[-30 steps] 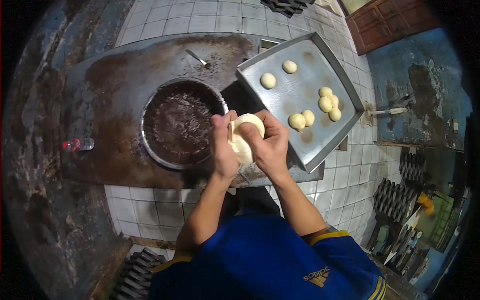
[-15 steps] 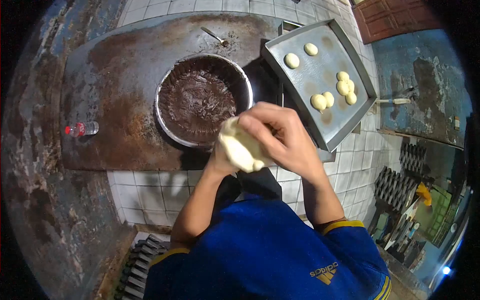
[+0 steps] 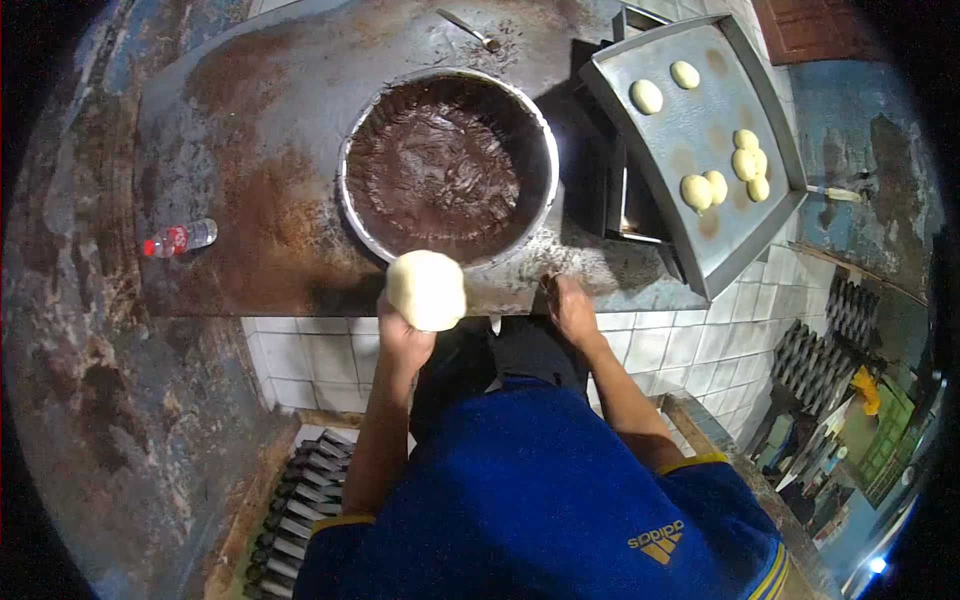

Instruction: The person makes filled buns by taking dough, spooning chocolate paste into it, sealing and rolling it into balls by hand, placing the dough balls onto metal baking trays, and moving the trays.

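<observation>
My left hand (image 3: 403, 345) holds up a flattened round of pale dough (image 3: 427, 291) at the near rim of a large round metal pan (image 3: 552, 170). The dough hides most of that hand's fingers. Inside the pan lies a dark brown, sticky-looking filling (image 3: 440, 170). My right hand (image 3: 573, 312) is closed near the table's front edge, to the right of the pan. Something small and dark seems to show at its fingertips, too unclear to name. On a grey baking tray (image 3: 650, 165) to the right sit several pale dough balls (image 3: 697, 192), some touching each other.
A spoon (image 3: 468, 30) lies beyond the pan with brown crumbs around it. At the left of the worn metal table (image 3: 240, 180) a clear plastic bottle with a red cap (image 3: 182, 238) lies on its side. A handled tool (image 3: 835, 193) extends beyond the tray's right edge.
My hands have separated. The dough stays with my left hand, now spread into a rounder shape, while my right hand has dropped toward the table edge. The view has shifted.
</observation>
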Motion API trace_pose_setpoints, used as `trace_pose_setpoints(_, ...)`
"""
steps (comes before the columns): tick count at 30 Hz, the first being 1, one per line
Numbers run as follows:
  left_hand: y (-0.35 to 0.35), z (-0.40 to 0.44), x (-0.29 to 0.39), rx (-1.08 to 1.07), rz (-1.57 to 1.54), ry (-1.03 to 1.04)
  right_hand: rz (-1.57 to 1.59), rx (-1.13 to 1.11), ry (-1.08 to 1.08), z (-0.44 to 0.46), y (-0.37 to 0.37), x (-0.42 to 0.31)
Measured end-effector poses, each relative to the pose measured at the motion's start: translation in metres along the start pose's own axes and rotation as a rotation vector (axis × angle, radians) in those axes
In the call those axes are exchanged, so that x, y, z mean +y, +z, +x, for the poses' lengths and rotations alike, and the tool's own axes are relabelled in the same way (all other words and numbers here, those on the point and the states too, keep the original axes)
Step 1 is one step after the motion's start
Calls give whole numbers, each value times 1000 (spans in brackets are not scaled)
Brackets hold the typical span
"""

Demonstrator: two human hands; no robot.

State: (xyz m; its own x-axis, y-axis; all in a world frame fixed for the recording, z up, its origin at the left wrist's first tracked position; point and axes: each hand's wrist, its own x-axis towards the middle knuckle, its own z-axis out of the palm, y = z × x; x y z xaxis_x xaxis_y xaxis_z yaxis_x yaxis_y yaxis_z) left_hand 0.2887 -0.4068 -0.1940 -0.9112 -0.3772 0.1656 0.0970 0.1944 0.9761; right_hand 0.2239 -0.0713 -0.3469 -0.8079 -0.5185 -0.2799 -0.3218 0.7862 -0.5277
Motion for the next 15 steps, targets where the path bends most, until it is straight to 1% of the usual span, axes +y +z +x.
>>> trace_pose_setpoints(1,-17,-16,-19,67,-103,-226,6,0,-7,6,-7,-14)
trace_pose_setpoints(3,-37,-22,-18,147,-200,-456,189,-119,-113,23,-50,-72)
trace_pose_setpoints(4,-46,-13,3,220,-216,-522,260,-51,-165,36,-65,-100)
trace_pose_setpoints(5,-53,-8,17,290,-234,-589,265,-55,-166,54,-80,-129)
trace_pose_setpoints(6,-62,-12,19,360,-368,-601,284,-20,-202,75,-93,-154)
trace_pose_setpoints(7,-73,-20,11,361,-367,-604,301,16,-236,94,-95,-170)
trace_pose_setpoints(9,-92,-40,-13,369,5,-550,109,-56,-235,126,-73,-176)
trace_pose_setpoints(10,-98,-45,-15,369,5,-548,109,-55,-236,139,-57,-177)
trace_pose_setpoints(11,-104,-50,-16,341,234,-454,142,-52,-278,152,-37,-176)
trace_pose_setpoints(13,-109,-47,-9,316,465,-359,177,-57,-325,172,-14,-182)
trace_pose_setpoints(14,-109,-45,-1,356,334,-404,132,-73,-281,179,-7,-185)
trace_pose_setpoints(15,-111,-45,-1,374,268,-428,86,-88,-236,184,0,-185)
